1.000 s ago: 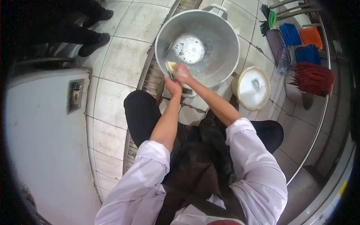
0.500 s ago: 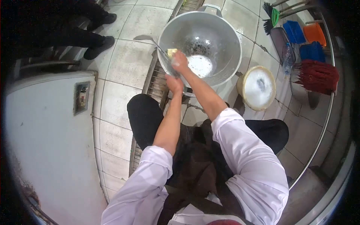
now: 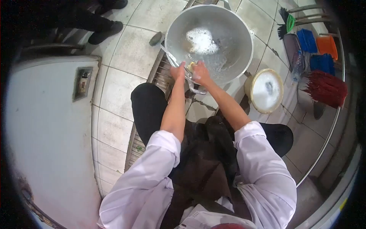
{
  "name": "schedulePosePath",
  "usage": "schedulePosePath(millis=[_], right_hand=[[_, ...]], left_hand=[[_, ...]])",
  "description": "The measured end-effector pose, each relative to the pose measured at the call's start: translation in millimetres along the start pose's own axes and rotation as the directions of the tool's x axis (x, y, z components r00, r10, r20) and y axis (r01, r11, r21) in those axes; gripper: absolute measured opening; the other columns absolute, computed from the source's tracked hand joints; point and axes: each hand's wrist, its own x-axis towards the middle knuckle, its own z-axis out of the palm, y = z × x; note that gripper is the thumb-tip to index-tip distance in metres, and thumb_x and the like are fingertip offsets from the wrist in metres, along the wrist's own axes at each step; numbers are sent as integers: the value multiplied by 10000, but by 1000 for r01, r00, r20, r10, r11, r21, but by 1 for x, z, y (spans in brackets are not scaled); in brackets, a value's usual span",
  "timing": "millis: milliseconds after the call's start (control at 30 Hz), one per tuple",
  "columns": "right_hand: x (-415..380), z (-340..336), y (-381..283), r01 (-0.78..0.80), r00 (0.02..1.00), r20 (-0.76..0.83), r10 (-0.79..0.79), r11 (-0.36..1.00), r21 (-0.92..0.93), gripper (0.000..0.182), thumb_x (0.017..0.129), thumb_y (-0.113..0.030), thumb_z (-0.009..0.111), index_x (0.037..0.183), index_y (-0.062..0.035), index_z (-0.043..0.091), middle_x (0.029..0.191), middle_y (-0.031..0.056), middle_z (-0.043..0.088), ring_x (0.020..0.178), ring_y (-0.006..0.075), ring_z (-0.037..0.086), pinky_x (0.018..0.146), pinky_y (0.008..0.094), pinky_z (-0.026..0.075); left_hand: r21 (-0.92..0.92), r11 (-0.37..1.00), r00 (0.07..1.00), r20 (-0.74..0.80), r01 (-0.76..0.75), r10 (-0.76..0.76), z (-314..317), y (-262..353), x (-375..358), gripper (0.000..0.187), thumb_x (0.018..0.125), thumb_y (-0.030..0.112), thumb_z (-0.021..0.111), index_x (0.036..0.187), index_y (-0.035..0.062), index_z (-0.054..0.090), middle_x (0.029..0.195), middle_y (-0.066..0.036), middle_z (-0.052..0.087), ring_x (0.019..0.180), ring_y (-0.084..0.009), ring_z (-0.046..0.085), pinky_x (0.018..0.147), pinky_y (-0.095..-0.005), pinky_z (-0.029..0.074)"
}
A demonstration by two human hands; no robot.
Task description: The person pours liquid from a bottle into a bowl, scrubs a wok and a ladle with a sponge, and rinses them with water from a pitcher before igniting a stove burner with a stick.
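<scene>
My left hand point(image 3: 178, 71) is closed around the handle of a long-handled metal cooking spoon point(image 3: 171, 58). Its rounded grey head points up and left, out past the rim of a large metal pot point(image 3: 236, 42). In my right hand point(image 3: 201, 73) is a yellowish sponge point(image 3: 191, 65), close to the handle; whether they touch is hard to see. Both hands are over the pot's near rim, above one of its handles point(image 3: 197, 88). White foam point(image 3: 201, 40) and soapy water lie in the pot's bottom.
A tub of suds point(image 3: 265, 91) stands right of the pot. Farther right are blue baskets point(image 3: 307, 41), an orange container point(image 3: 326, 46), a plastic bottle point(image 3: 297, 66) and a red mop head point(image 3: 326, 88). A floor grate point(image 3: 160, 74) runs under the pot. Someone's shoes point(image 3: 106, 33) show upper left.
My right hand has moved down and right with the sponge, beside my left hand. The spoon has turned and shifted slightly right. Foam in the pot has moved toward the far side.
</scene>
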Motion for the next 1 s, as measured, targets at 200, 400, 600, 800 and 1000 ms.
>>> schedulePosePath(millis=[200,400,600,800,1000], right_hand=[[-14,-24,23,-33,967,250,54,996,-89,351,713,-164,571,1050,-63,562,1128,210,506,1062,362,490,882,436,438],[-18,-18,10,353,932,-10,-363,901,250,234,717,-114,547,941,-86,609,951,168,598,986,358,527,809,418,441],[36,-5,-5,254,967,-143,-210,765,592,233,665,-141,614,883,-67,651,809,158,630,762,317,592,737,388,458],[96,6,-18,-68,953,-48,300,364,929,224,690,-91,592,900,-25,632,838,94,625,748,193,583,700,322,452],[105,-87,-42,326,829,-450,332,366,872,235,682,-55,597,914,-35,572,835,89,553,851,211,547,772,322,442]], left_hand=[[215,968,990,-29,-128,137,-1,-30,1,355,758,184,665,975,-81,571,958,-198,625,858,-290,600,769,-382,445],[-123,992,995,90,-40,52,-7,-13,-23,415,800,250,641,1009,-95,542,998,-195,596,876,-268,563,777,-373,432],[-70,977,974,-111,-204,195,-4,-16,-16,336,819,187,601,1050,-47,534,977,-189,603,874,-316,579,781,-392,427],[193,924,943,35,-331,331,-24,21,-36,263,792,125,607,993,-30,538,903,-212,601,843,-361,573,744,-423,422],[307,760,798,-6,-573,603,-36,54,-51,211,808,176,593,907,-7,558,750,-177,609,685,-342,583,627,-416,430]])
